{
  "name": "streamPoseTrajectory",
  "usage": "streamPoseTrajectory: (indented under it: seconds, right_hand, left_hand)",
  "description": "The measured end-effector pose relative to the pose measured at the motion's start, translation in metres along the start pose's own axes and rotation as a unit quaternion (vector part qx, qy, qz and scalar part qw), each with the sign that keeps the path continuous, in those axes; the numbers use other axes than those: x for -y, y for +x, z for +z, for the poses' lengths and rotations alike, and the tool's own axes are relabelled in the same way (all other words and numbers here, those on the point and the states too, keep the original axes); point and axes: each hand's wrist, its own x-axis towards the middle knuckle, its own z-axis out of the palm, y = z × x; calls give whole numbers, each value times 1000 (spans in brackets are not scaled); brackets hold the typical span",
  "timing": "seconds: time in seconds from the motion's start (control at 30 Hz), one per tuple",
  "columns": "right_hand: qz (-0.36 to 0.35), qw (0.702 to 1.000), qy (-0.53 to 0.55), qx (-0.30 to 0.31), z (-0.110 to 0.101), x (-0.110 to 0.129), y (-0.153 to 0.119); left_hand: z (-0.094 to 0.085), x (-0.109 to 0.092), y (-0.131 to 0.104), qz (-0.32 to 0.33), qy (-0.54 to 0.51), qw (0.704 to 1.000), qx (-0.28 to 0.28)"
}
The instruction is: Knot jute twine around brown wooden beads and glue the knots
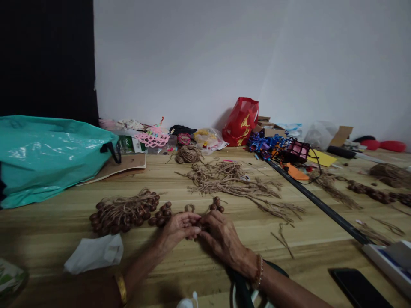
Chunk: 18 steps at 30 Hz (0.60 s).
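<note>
Wall: smooth, pale grey, matte, behind everything (192, 55).
Tabletop: light wooden boards with streaky yellow-brown grain (154, 273), crossed on the right by a straight black strip (314, 196).
Left hand: reaching in from the left (181, 226), thumb and fingers curved toward one another at the right fingertips; whether they pinch anything I cannot tell.
Right hand: bent over, knuckles up (221, 235), its fingertips meeting the left ones; the grip itself is hidden.
Cord at the hands: a small loop of rough tan twine (189, 208) on the table just beyond the left fingers; whether it runs into the hands is unclear.
Beads near the right hand: a few round, glossy brown beads (217, 205) just past its knuckles.
Done, apparently: a thick bundle of brown beads and frayed tan twine (123, 211) lies to the left, with a smaller cluster of shiny brown beads (162, 214) between it and the left hand.
Left, as I judge: plenty, since a loose, tangled heap of tan cords with no beads visible (221, 177) spreads beyond the hands, and a rounded, wound ball of tan twine (189, 154) sits farther back.
Surroundings: a crinkled, glossy teal plastic bag (51, 158); a soft white folded tissue or cloth (95, 253); an upright red bag with yellow print (241, 122) against the wall.
</note>
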Motion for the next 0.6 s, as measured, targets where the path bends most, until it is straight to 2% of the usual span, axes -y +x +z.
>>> streamPoseTrajectory:
  seconds: [0.3, 0.6]
  right_hand:
    - [-2, 1000, 5, 0, 0, -1, -2]
    - [-8, 1000, -1, -6, -1, 0, -1]
  left_hand:
    - [0, 0, -1, 5, -18, 1000, -4]
    - [-1, 1, -1, 5, 49, 999, 13]
